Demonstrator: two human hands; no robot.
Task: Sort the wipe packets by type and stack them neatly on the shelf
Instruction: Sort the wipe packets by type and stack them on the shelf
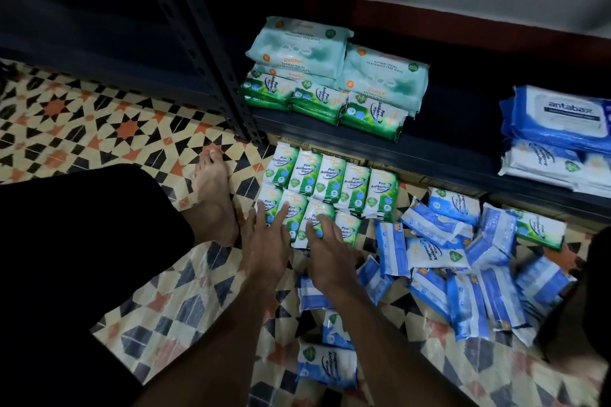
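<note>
Green Pine Antibacterial wipe packets (334, 182) lie in two neat rows on the patterned floor, just in front of the dark shelf (446, 142). My left hand (264, 241) rests with straight fingers on the near row's left packets. My right hand (325, 251) touches the near row's middle packets, fingers slightly bent. A loose heap of blue wipe packets (463, 268) spreads to the right and toward me. On the shelf stand pale teal packets (304, 46) over more green packets (373, 116), and at the right large blue antabax packs (562, 116) on white ones.
My bare foot (211, 195) and a dark-clothed knee are left of the green rows. A slotted black shelf upright (205, 53) stands at the shelf's left corner. One green packet (539, 228) lies among the blue ones at the right. A cardboard box edge (380, 162) shows under the shelf.
</note>
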